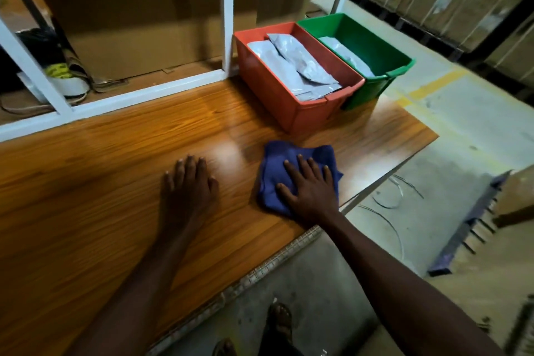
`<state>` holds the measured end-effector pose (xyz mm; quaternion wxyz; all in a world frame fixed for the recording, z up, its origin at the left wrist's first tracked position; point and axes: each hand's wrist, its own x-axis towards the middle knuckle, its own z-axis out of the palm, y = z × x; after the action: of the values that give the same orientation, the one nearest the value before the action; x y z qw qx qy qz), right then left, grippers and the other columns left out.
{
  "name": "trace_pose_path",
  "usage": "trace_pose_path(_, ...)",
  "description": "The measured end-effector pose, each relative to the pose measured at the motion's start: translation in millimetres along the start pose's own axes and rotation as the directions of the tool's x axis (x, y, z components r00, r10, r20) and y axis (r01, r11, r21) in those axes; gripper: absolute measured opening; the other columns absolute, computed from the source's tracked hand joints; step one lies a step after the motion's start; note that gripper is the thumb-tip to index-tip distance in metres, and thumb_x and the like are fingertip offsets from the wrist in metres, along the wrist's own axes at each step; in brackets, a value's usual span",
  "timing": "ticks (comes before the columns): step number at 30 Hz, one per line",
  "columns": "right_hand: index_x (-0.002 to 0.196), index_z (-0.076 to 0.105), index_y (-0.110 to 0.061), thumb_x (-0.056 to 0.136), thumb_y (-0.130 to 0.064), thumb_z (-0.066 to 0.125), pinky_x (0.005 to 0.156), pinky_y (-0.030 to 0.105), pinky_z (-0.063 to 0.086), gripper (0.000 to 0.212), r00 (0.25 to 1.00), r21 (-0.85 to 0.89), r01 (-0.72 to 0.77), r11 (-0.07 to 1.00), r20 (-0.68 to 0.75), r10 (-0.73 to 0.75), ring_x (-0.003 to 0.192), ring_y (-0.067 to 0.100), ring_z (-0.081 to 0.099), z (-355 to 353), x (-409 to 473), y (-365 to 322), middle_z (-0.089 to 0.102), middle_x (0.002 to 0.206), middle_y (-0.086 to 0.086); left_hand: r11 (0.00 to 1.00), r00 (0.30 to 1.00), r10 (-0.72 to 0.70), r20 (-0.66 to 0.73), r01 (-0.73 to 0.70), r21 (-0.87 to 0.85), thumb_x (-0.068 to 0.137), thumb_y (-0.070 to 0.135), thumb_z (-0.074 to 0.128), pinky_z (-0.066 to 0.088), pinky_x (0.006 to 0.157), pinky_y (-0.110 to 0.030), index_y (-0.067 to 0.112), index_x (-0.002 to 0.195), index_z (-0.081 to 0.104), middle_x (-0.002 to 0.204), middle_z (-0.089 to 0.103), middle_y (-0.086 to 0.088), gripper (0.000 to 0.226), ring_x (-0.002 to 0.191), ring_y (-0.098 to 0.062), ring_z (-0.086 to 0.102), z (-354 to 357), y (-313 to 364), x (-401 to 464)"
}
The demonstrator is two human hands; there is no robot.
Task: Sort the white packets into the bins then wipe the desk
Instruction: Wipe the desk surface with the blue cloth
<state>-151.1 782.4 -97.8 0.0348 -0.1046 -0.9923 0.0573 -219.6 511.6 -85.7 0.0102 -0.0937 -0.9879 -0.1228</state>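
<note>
— Warehouse floor and stacked cartons behind you, and the wood-grain tabletop (115, 170) in front looks bare of packets. So is the sorting done?

— As far as can be seen, yes. Your white plastic packets (294, 66) lie piled in the orange rectangular plastic bin (277, 101) at the far right of the tabletop, and at least one more white packet (346, 58) sits in the green plastic bin (372, 40) touching its right side. None is left loose on the wood.

— And the wiping?

— Under way, by the look of it. Your right hand (309, 191) lies flat with fingers spread, pressing the crumpled blue cloth (289, 165) onto the tabletop just in front of the orange bin, near the right edge. Your left hand (187, 182) is open too, palm down on the bare wood just left of the cloth, gripping nothing.

— What remains?

— Probably the wide stretch of tabletop to your left, out to the white metal frame (144, 92) at the far side. Whether any part is already wiped, I cannot tell.
</note>
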Motion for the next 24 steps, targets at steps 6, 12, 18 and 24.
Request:
trace_pose_path(6, 0.155, 0.032, -0.029, 0.093, -0.068, 0.026, 0.118, 0.06, 0.003, 0.074, 0.943, 0.058, -0.324, 0.944, -0.057, 0.328, 0.152, 0.036, 0.017, 9, 6, 2, 0.021, 0.165, 0.013, 0.997, 0.998, 0.037, 0.041, -0.04, 0.066, 0.097, 0.049, 0.019, 0.011, 0.117, -0.059, 0.023, 0.153, 0.02, 0.161, 0.021, -0.009, 0.062, 0.148, -0.031, 0.015, 16, 37, -1)
trace_pose_path(12, 0.155, 0.03, -0.024, 0.097, -0.063, 0.031, 0.119, 0.064, 0.007, 0.069, 0.87, 0.081, -0.486, 0.87, -0.046, 0.491, 0.152, 0.038, 0.016, -5, 60, 96, 0.021, 0.165, 0.015, 0.999, 1.0, 0.027, 0.006, -0.027, 0.045, 0.096, 0.052, 0.016, 0.01, 0.118, -0.057, 0.025, 0.152, 0.024, 0.161, 0.022, -0.007, 0.063, 0.148, -0.031, 0.015, 24, 36, 2)
trace_pose_path(18, 0.155, 0.032, -0.03, 0.094, -0.069, 0.017, 0.118, 0.062, 0.013, 0.074, 0.977, -0.039, -0.211, 0.977, -0.028, 0.21, 0.15, 0.034, 0.025, -19, 98, 171, 0.026, 0.164, 0.012, 0.999, 1.0, -0.021, 0.019, 0.02, 0.043, 0.092, 0.055, 0.019, 0.005, 0.117, -0.054, 0.028, 0.151, 0.03, 0.161, 0.022, -0.003, 0.066, 0.148, -0.028, 0.015, 35, 35, 8)
trace_pose_path(24, 0.154, 0.032, -0.024, 0.097, -0.066, 0.027, 0.117, 0.065, 0.013, 0.071, 0.915, -0.031, -0.401, 0.916, -0.05, 0.399, 0.149, 0.039, 0.024, -25, 145, 256, 0.026, 0.163, 0.017, 0.997, 0.999, -0.037, 0.021, 0.036, 0.067, 0.091, 0.058, 0.016, 0.009, 0.116, -0.056, 0.029, 0.151, 0.03, 0.161, 0.023, -0.002, 0.068, 0.147, -0.029, 0.018, 40, 37, 15)
